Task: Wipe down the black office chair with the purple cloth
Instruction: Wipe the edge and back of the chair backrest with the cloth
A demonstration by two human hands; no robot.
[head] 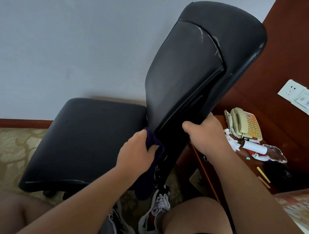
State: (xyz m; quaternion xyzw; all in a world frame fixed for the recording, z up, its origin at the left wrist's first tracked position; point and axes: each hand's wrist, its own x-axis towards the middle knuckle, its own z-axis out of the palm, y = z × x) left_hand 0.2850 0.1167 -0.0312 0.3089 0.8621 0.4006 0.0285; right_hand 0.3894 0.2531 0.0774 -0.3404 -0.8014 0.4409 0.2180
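Head view: the purple cloth (145, 186) is gripped in the left hand (138, 150), fingers curled round a bunched part of it. It is pressed against the lower backrest (194, 68) of the black office chair (178, 104), and its loose end hangs towards six o'clock. At three o'clock of that hand, the right hand (206, 137) is closed round the backrest's lower edge, so the chair is steadied. The backrest rises tilted towards one o'clock. The seat (85, 141) lies at nine o'clock of the hands, apart from the cloth.

Some risks may be judged from this. Dark shapes under the seat suggest castors, so the chair may be rolled or swung if the wiping stroke is pushed harder than the right hand's hold. The backrest stands just beside the bedside table (205, 174) at three o'clock. A swing could therefore knock the telephone (245, 124), the white roll (254, 148) or the crumpled tissue (231, 141) off it. The hanging cloth could be trapped under the backrest or dragged on the carpet. The scuffed trim near the top may be torn further by hard rubbing.

No open container is seen. A drawer front with a ring pull appears on the table. It looks closed, and its contents are hidden.
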